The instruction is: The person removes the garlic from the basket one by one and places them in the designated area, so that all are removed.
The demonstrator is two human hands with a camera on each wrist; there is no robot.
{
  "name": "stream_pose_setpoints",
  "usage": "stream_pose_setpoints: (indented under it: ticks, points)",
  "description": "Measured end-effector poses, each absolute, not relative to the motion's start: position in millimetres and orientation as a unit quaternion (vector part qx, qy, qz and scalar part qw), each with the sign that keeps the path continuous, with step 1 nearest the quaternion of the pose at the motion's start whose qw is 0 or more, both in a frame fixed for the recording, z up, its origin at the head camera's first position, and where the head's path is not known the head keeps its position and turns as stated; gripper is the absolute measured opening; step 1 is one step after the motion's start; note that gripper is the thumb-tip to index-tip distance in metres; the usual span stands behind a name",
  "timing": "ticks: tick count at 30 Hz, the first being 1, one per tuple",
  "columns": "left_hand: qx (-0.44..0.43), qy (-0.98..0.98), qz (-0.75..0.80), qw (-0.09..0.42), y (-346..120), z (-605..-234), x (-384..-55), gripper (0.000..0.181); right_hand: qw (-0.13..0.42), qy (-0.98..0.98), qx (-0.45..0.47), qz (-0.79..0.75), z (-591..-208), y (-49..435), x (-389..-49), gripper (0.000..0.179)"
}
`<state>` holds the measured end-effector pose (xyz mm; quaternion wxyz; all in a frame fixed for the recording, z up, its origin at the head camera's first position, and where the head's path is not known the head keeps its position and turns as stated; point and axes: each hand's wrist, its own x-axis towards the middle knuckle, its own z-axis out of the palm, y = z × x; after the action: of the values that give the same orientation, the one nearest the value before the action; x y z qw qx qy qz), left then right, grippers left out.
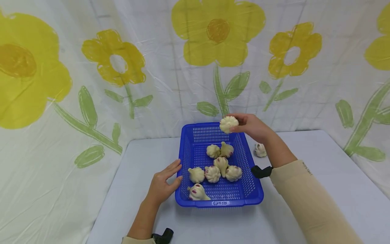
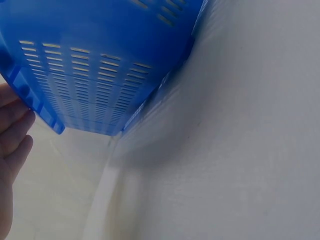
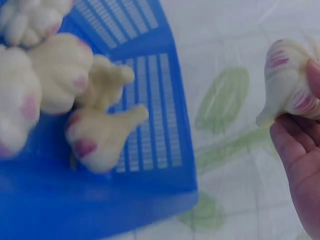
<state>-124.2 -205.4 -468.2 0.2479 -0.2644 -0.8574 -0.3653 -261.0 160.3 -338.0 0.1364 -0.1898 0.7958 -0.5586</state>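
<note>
In the head view my right hand [image 1: 250, 126] grips a garlic bulb [image 1: 228, 124] above the far right corner of a blue plastic basket [image 1: 219, 203]. The right wrist view shows the same bulb [image 3: 287, 80], white with purple patches, between thumb and fingers. My left hand [image 1: 164, 183] rests against the basket's left rim with fingers extended. In the left wrist view, those fingers [image 2: 15, 125] touch the rim from outside. Several garlic bulbs [image 1: 212, 174] lie in the basket, toward its middle, right and near left corner.
One more garlic bulb [image 1: 260, 150] sits on the white table [image 1: 146, 152] right of the basket, partly behind my right forearm. A white curtain [image 1: 158, 84] with printed yellow flowers hangs behind the table and along its sides.
</note>
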Motion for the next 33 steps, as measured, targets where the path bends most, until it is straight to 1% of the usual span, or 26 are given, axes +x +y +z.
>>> stream_pose_setpoints:
  ticks: [7, 13, 20, 27, 33]
  points:
    - [-0.265, -0.855, -0.368, 0.252, -206.2, -467.7, -126.2, 0.044, 0.082, 0.809, -0.129, -0.568, -346.4, 207.5, -260.3, 0.058]
    - [-0.263, -0.857, -0.367, 0.249, -205.8, -466.9, -127.2, 0.044, 0.037, 0.799, -0.074, -0.596, -365.4, 253.9, -255.1, 0.069]
    - [-0.261, -0.859, -0.366, 0.246, -204.9, -466.0, -126.4, 0.044, -0.024, 0.759, 0.012, -0.650, -392.7, 299.3, -249.1, 0.075]
    - [-0.264, -0.856, -0.369, 0.249, -205.1, -465.8, -125.5, 0.044, -0.036, 0.683, 0.115, -0.720, -423.7, 332.0, -243.2, 0.078]
    - [-0.261, -0.857, -0.371, 0.246, -205.2, -467.0, -125.6, 0.044, -0.031, 0.655, 0.166, -0.737, -447.7, 352.7, -236.8, 0.084]
